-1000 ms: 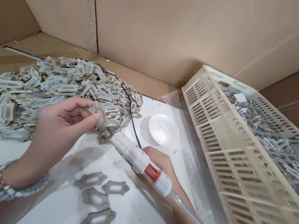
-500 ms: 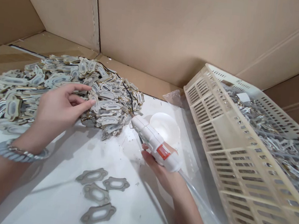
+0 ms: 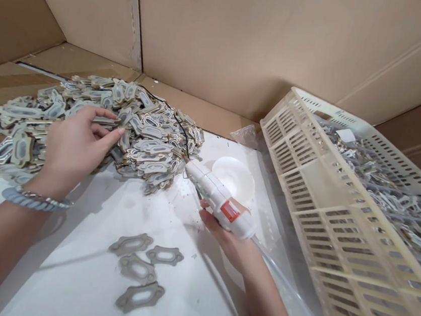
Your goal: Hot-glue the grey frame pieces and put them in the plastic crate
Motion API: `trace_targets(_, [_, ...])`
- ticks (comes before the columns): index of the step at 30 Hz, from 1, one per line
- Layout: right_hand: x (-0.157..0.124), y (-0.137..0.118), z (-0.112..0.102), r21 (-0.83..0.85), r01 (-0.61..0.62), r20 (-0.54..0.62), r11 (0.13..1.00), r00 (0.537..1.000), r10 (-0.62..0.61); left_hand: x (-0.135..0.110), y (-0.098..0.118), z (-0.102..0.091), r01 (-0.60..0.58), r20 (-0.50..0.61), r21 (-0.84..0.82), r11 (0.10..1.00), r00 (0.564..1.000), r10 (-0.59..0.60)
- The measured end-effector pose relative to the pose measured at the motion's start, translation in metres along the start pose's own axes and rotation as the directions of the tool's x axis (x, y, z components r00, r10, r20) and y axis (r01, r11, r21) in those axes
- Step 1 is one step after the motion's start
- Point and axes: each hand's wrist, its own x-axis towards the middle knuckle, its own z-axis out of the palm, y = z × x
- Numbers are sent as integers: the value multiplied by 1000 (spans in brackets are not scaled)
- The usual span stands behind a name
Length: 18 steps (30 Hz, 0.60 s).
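My left hand reaches into the heap of flat grey metal plates with oval slots. Its thumb and forefinger are at one small slotted plate, which appears to be pinched between their tips. A bracelet and a coiled grey band circle that wrist. My right hand is wrapped round a white glue gun with an orange-red patch on its side; most of these fingers are hidden under it. The nozzle points toward the right end of the heap. Several loose slotted plates lie flat on the white tabletop.
A cream plastic crate filled with small metal parts stands tilted on the right. Behind the glue gun sits a shallow white dish. A black cord crosses the heap, and cardboard walls enclose the back.
My left hand has drawn slightly left and up over the heap, and the small plate at its fingertips appears to have shifted with it. My right hand and the glue gun stay nearly still.
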Motion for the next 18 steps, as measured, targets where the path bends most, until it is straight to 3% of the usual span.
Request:
trace_targets(8, [0, -4, 0, 11, -68, 2, 998, 998, 68, 0, 0, -1, -30, 4, 87, 996, 1000, 30])
trace_targets(15, [3, -9, 1, 31, -56, -44, 998, 997, 57, 0, 0, -7, -85, -71, -18, 996, 994, 83])
trace_targets(16, [3, -9, 1, 33, -55, -51, 998, 997, 57, 1, -1, -12, -123, -26, -74, 990, 992, 121])
trace_targets(17, [2, -9, 1, 35, -56, -62, 998, 996, 58, 1, -2, -17, -171, 87, -137, 976, 979, 184])
trace_targets(18, [2, -9, 0, 35, -62, -71, 997, 995, 64, 0, -4, -23, -222, 265, -201, 954, 925, 271])
